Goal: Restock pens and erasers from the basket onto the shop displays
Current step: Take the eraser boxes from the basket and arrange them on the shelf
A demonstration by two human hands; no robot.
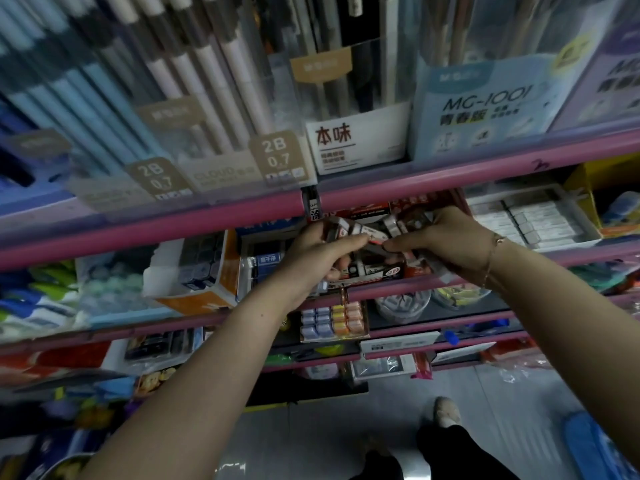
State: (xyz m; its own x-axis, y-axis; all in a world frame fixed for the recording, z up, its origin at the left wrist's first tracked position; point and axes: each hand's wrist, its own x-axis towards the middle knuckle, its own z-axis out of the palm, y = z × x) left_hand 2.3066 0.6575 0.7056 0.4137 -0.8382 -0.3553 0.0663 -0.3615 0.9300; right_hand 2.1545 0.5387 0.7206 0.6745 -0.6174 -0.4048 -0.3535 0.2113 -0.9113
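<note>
Erasers [394, 227], small wrapped blocks in grey, white and red sleeves, are held in both hands above a red and black display box [372, 270] that sits on the second shelf [450, 284], close behind its pink front edge and about midway along it. The left hand [320, 252] has its fingers curled round a few of them, thumb laid across the top, while the right hand [446, 242] grips several more, its thumb and forefinger pinching toward the left thumb so that the two hands almost touch over the box. How many blocks each hand holds cannot be told, as the wrappers blur together. A thin bracelet [493, 252] lies on the right wrist. Toward the right end of the same shelf a clear tray [585, 220] holds rows of white erasers, and to the left of the red box stands an orange and white carton [207, 271] of dark blocks. On the shelf above, behind its pink edge, clear holders of pens and pencils [180, 88] stand in rows, with 2B 0.7 labels [277, 155] on their fronts.
</note>
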